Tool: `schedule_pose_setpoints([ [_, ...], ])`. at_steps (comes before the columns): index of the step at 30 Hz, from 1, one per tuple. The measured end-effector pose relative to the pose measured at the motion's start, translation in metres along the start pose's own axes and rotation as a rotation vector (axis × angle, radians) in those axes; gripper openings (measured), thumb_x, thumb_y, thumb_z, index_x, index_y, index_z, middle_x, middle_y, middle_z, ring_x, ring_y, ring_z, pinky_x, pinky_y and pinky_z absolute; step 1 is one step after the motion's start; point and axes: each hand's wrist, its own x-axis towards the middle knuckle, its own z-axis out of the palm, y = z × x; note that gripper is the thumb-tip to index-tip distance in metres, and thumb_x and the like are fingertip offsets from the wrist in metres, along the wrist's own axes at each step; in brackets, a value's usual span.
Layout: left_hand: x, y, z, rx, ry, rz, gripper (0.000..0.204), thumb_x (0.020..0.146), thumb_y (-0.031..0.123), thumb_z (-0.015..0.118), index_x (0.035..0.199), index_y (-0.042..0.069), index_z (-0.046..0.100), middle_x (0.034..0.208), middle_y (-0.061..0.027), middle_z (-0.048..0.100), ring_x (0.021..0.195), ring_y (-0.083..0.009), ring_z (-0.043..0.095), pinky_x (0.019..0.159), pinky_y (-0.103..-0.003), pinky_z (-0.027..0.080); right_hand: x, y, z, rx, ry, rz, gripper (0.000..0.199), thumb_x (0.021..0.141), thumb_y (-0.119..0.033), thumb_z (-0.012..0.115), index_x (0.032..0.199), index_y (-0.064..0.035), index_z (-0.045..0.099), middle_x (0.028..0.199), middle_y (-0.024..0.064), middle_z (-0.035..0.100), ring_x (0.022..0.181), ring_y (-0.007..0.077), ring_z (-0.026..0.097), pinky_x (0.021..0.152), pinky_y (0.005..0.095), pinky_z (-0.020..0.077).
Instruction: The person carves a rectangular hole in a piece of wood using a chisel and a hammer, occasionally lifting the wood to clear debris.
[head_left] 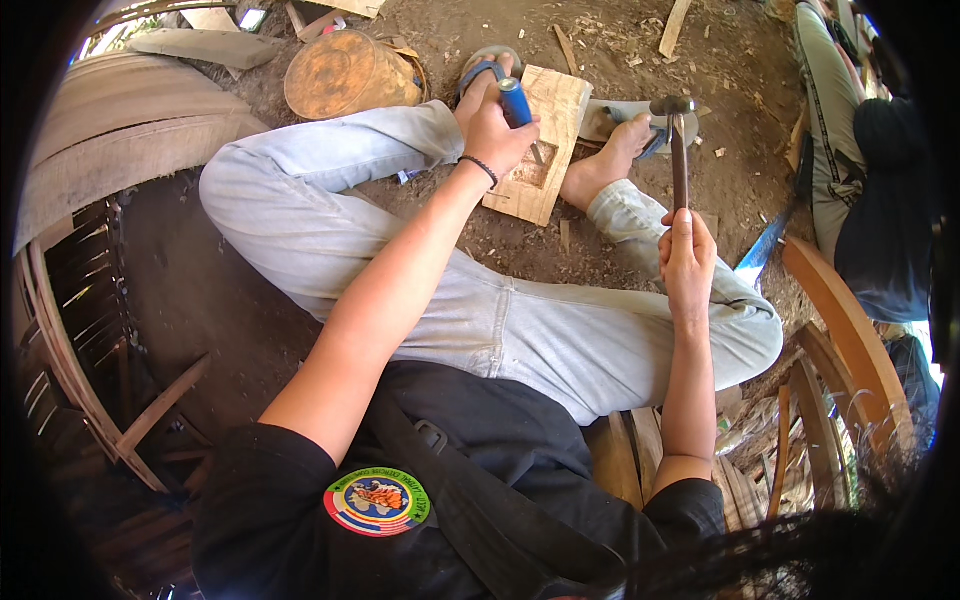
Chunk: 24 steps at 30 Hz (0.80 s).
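With 12 o'clock straight ahead of the seated person, broad curved planks [130, 135] lean at 10 o'clock, and a round rust-brown container [330, 78] sits on the dirt floor [600, 45] at 11. At 12 o'clock the left hand [500, 140], a dark bracelet [480, 170] at its wrist, is closed around the blue handle of a chisel [514, 100]. The chisel's blade slants toward 5 o'clock, to the shallow rectangular recess [534, 165] cut in a pale wooden board [558, 105]; whether its edge touches the wood cannot be told. The board lies just past 12, between the left foot [475, 100] and right foot [607, 165]. Between 2 and 3 o'clock, the right hand [689, 255] grips a hammer [680, 165] by its lower handle, the metal head raised toward 12, well apart from the chisel. Farther right, a blue blade [765, 245] lies near the right knee [745, 335], another person's leg [828, 130] extends at 2, and a curved reddish-brown timber [850, 325] stretches along 3.
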Motion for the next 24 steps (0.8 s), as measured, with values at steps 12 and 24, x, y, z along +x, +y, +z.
schedule_pose_setpoints([
  [12,0.001,-0.02,0.011,0.057,-0.019,0.0,0.042,0.074,0.012,0.078,0.105,-0.002,0.053,0.095,-0.0164,0.068,0.087,-0.0256,0.069,0.074,-0.033,0.055,0.003,0.003,-0.001,-0.047,-0.009,-0.008,0.033,0.101,-0.03,0.045,0.087,-0.0025,0.056,0.057,-0.0064,0.039,0.049,0.0012,0.033,0.043,0.0211,0.0241],
  [24,0.013,0.012,0.019,0.383,-0.09,0.031,0.041,0.07,0.02,0.079,0.096,0.004,0.052,0.088,-0.0181,0.066,0.086,-0.0361,0.065,0.075,-0.042,0.05,0.007,-0.056,-0.015,-0.217,-0.269,0.05,0.031,0.102,-0.026,0.044,0.109,0.0009,0.059,0.069,-0.0005,0.058,0.049,0.0007,0.037,0.044,0.0184,0.0293],
])
